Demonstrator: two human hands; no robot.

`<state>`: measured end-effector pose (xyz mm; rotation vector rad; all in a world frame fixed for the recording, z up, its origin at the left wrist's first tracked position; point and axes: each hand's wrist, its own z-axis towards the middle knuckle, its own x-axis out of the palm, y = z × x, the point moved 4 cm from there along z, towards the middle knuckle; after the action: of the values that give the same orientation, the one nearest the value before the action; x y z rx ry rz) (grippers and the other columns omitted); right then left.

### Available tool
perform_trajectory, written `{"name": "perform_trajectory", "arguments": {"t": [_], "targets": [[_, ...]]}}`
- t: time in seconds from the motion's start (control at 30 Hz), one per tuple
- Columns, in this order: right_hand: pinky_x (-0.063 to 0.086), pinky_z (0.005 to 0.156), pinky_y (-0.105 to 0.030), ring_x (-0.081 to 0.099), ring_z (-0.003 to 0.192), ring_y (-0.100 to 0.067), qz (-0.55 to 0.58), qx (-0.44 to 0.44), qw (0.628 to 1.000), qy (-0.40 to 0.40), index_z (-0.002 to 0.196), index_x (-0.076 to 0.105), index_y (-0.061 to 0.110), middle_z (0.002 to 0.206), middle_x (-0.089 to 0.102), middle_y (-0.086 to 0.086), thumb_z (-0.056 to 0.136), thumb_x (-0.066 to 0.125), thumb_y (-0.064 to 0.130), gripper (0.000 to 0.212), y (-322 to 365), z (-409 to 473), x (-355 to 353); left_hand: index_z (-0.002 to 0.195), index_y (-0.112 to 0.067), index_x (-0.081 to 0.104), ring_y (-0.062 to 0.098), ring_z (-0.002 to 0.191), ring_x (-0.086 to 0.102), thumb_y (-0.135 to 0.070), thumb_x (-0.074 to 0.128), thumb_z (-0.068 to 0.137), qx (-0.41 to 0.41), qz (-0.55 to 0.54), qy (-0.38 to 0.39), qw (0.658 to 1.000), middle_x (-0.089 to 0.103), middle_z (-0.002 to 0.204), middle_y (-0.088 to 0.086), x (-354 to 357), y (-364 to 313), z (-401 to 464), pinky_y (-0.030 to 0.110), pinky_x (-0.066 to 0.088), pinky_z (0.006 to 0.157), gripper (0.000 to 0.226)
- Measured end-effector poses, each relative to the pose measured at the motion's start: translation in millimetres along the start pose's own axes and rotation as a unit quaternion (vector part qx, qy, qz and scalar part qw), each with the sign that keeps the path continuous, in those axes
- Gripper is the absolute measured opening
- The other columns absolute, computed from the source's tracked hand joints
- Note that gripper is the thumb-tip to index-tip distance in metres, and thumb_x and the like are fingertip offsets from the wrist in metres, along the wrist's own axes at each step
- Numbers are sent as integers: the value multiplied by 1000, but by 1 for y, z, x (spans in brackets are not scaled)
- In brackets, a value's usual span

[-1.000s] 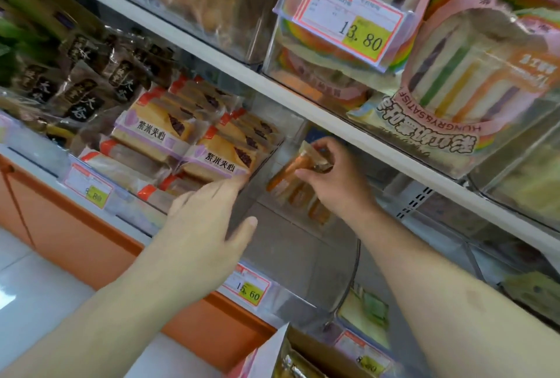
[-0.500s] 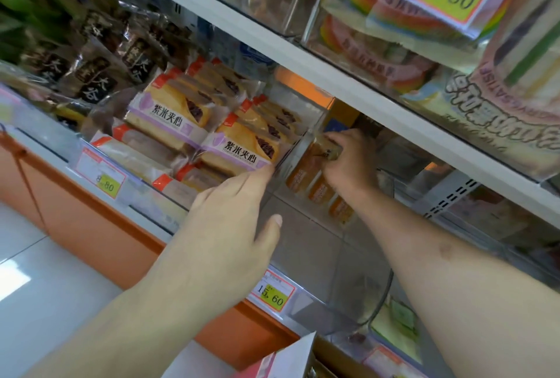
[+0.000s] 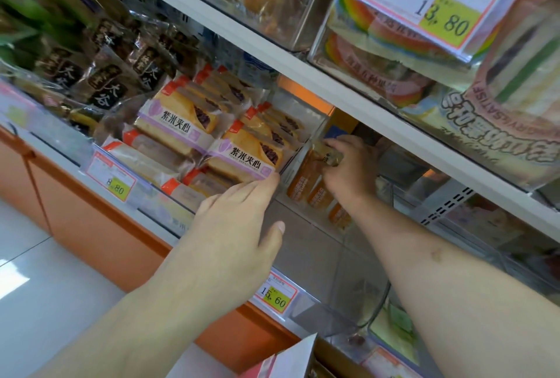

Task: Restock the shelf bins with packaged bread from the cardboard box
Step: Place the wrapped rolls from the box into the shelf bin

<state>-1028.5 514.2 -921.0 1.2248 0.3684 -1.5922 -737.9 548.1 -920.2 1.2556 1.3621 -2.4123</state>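
Two price tags, 15.60 (image 3: 275, 296), 13.80 (image 3: 436, 4), right hand (image 3: 348, 168) pinching orange bread pack (image 3: 306, 174), left hand (image 3: 233, 226) open.

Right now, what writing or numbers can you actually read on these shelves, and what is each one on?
"13.80": price tag on the upper bin.
"8.80": price tag on the lower shelf's edge.
"15.60": price tag on the clear bin.
"紫米夹心": bread packs.
"大谷": dark packs.
"HUNGRY&SATISF…": striped sandwich pack, cut off.
The tags' small print is too blurred to read.
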Motion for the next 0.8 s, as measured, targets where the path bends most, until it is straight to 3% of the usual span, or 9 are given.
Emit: {"name": "perform_trajectory", "arguments": {"t": [0.23,0.37,0.5,0.57,0.7,0.8], "targets": [[46,113,-48,48,138,-23,34,2,999,14,138,63,33,143,57,10,80,90,40,64,-4,-15,-19,164,-34,16,2,153,21,-43,48,105,14,-11,5,1000,27,166,-19,-2,-3,-3,34,21,127,69],[46,112,-46,52,132,-23,51,5,999,12,127,66,26,136,58,2,83,84,41,49,11,-64,-55,163,-26,29,10,152,30,-40,54,103,37,-13,9,999,36,165,-9,-7,-15,-10,41,26,126,66],[34,110,-21,44,137,-10,95,-12,995,29,123,66,28,140,54,8,91,78,33,35,29,-149,-114,162,-31,31,5,151,30,-42,52,104,79,-7,46,996,34,165,-14,-4,-40,-31,27,26,122,63],[31,110,-15,43,137,-3,87,-29,995,44,125,65,31,142,53,12,94,75,33,33,34,-194,-143,161,-33,33,4,149,33,-44,52,104,97,-14,73,992,36,163,-17,0,-52,-46,25,27,120,61],[47,106,-34,56,122,-7,71,-35,990,118,130,63,28,129,61,14,95,70,29,35,21,-275,-174,156,-34,42,2,144,40,-48,51,104,114,-10,123,986,44,158,-19,7,-71,-75,26,33,117,56],[44,112,-32,55,128,-5,67,-39,970,229,136,63,30,134,62,16,89,64,50,51,11,-322,-178,146,-34,53,6,134,52,-47,53,103,126,-7,140,982,58,144,-18,11,-85,-96,33,44,110,45]]}}
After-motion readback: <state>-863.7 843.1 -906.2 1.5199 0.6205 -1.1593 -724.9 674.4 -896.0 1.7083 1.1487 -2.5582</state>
